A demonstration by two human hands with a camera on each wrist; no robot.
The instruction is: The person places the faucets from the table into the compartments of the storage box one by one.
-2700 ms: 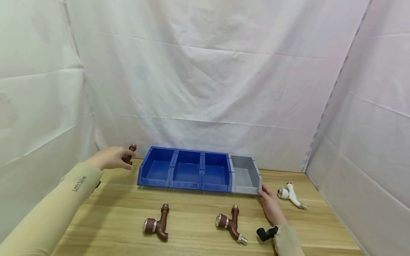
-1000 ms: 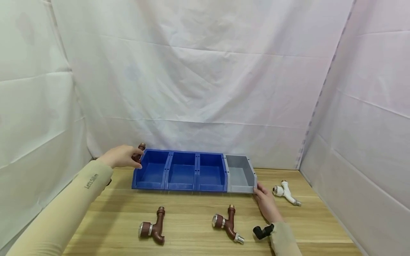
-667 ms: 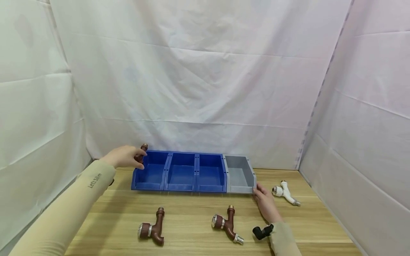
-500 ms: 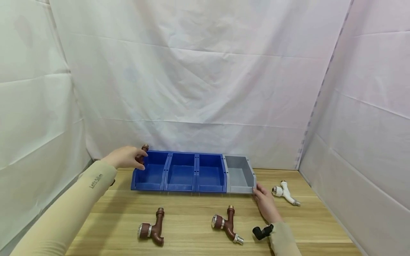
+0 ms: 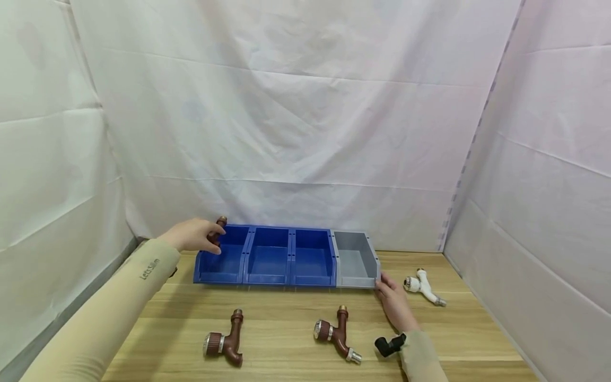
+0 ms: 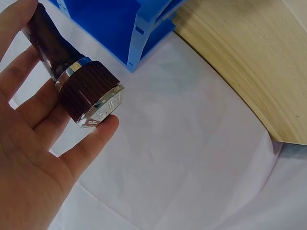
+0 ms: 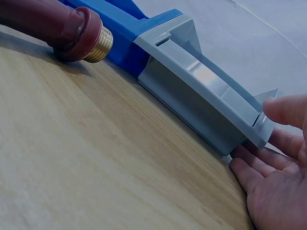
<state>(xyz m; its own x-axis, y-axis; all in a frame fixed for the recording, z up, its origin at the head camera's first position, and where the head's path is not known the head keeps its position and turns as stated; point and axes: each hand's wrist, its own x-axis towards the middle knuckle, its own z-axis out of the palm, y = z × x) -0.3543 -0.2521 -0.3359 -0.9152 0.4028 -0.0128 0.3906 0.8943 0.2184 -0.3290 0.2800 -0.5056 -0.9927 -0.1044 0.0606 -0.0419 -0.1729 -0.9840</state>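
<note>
My left hand [image 5: 193, 235] holds a brown tap [image 5: 221, 222] over the back left part of the leftmost blue bin [image 5: 219, 277]. In the left wrist view, the tap's ribbed knob [image 6: 86, 91] with its clear end lies across the fingers, and the thumb is partly cut off by the frame. At the other end of the row, my right hand [image 5: 397, 303] grips the front right corner of the grey bin [image 5: 355, 282]. The right wrist view shows the thumb on the bin's rim [image 7: 211, 96] and the other fingers low against its side.
Two brown taps [image 5: 234, 337] [image 5: 340, 333] lie on the wooden table [image 5: 277, 366] in front of the bins. A white tap [image 5: 425, 286] lies right of my right hand. A black angled piece [image 5: 389, 346] sits by the right sleeve. White cloth [image 5: 296, 132] encloses the back and sides.
My left hand has carried the brown tap rightward, from beside the row of bins to over the leftmost blue bin. My right hand stays on the grey bin; the head view has shifted slightly.
</note>
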